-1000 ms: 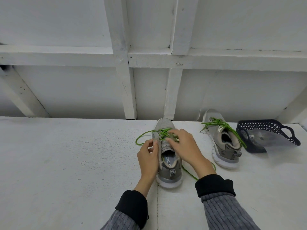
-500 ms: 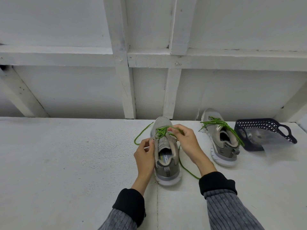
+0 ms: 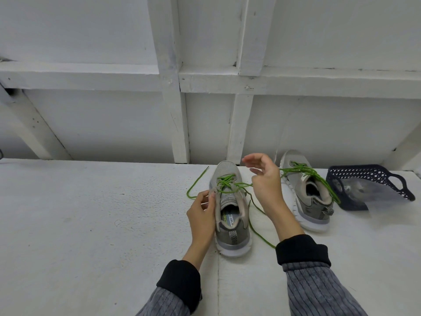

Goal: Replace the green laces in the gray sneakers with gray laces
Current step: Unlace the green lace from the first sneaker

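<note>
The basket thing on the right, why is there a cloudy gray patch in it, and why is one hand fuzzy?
Head view: the dark basket holds something clear and shiny, too hazy to name; the right hand is smeared at its fingers by motion blur; the near sneaker looks sharp.

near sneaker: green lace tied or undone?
Undone: the green lace trails loose both sides of the near sneaker; upper eyelets look empty.

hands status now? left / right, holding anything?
Left hand: pinching the near sneaker's collar edge by the top eyelets.
Right hand: raised beside the shoe, pulling the green lace out; exact grip unclear.
</note>
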A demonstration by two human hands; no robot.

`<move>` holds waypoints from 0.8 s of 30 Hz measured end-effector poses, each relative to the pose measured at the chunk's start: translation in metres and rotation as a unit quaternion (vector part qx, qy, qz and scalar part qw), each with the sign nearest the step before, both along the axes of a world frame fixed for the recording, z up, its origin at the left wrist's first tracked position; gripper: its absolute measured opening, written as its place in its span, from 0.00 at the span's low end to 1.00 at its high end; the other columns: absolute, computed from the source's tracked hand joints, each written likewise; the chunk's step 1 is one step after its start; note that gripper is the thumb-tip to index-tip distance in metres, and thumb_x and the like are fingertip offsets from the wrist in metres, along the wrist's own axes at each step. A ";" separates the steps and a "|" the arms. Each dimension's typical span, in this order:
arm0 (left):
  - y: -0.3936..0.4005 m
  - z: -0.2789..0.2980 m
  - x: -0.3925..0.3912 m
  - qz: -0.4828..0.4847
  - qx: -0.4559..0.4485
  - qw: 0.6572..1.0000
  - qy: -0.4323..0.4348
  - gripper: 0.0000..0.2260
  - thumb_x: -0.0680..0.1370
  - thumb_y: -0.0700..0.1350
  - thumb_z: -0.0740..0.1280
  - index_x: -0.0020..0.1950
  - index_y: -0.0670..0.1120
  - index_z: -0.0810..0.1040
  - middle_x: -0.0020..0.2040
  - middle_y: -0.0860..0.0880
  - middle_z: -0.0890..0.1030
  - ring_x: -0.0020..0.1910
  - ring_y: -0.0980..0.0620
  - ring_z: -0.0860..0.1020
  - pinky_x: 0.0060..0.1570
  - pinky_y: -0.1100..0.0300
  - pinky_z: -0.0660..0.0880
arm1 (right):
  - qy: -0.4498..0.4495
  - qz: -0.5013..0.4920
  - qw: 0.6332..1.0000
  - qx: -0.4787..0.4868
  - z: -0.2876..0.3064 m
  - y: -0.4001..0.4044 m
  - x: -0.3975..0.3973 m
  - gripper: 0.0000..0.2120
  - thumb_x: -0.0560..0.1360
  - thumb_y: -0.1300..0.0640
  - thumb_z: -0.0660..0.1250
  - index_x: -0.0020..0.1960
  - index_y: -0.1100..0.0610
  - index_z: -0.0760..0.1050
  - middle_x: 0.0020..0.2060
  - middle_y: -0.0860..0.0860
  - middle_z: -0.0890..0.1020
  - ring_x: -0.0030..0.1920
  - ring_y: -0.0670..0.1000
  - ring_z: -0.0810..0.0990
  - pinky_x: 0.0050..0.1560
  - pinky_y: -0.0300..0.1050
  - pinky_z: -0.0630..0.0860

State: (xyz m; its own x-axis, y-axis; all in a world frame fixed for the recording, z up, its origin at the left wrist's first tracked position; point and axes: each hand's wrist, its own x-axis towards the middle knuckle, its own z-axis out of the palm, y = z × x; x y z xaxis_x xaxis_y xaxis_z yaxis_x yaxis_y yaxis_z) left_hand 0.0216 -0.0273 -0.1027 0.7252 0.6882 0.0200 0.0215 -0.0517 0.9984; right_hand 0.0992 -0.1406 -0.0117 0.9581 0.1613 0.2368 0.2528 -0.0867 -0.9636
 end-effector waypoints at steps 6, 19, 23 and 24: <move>-0.002 -0.001 0.001 -0.002 0.005 1.000 0.000 0.08 0.81 0.49 0.65 0.50 0.48 0.82 0.45 0.56 0.83 0.42 0.64 0.79 0.39 0.73 0.73 | 0.023 0.014 0.997 0.067 0.003 0.008 0.000 0.22 0.70 0.77 0.54 0.45 0.54 0.77 0.43 0.52 0.82 0.46 0.49 0.79 0.49 0.37 0.75; -0.005 -0.003 0.004 -0.015 0.012 1.000 -0.006 0.05 0.81 0.50 0.66 0.50 0.55 0.82 0.44 0.58 0.84 0.44 0.61 0.81 0.43 0.68 0.77 | -0.054 0.045 0.936 -0.344 -0.068 0.015 0.011 0.08 0.77 0.54 0.67 0.51 0.56 0.81 0.59 0.50 0.75 0.62 0.51 0.65 0.65 0.48 0.64; -0.005 -0.006 0.005 -0.016 0.019 1.000 -0.006 0.05 0.81 0.50 0.66 0.50 0.55 0.82 0.44 0.57 0.84 0.44 0.61 0.81 0.44 0.67 0.76 | 0.005 0.032 0.972 -0.231 -0.062 0.017 0.010 0.05 0.78 0.58 0.66 0.44 0.55 0.79 0.58 0.49 0.77 0.60 0.47 0.66 0.63 0.43 0.63; -0.005 -0.007 0.006 -0.016 0.021 1.000 -0.005 0.05 0.81 0.51 0.66 0.50 0.55 0.82 0.45 0.57 0.84 0.44 0.60 0.81 0.45 0.66 0.77 | 0.030 0.024 0.984 -0.176 -0.058 0.018 0.008 0.06 0.78 0.58 0.65 0.43 0.54 0.77 0.58 0.48 0.78 0.61 0.48 0.69 0.64 0.44 0.65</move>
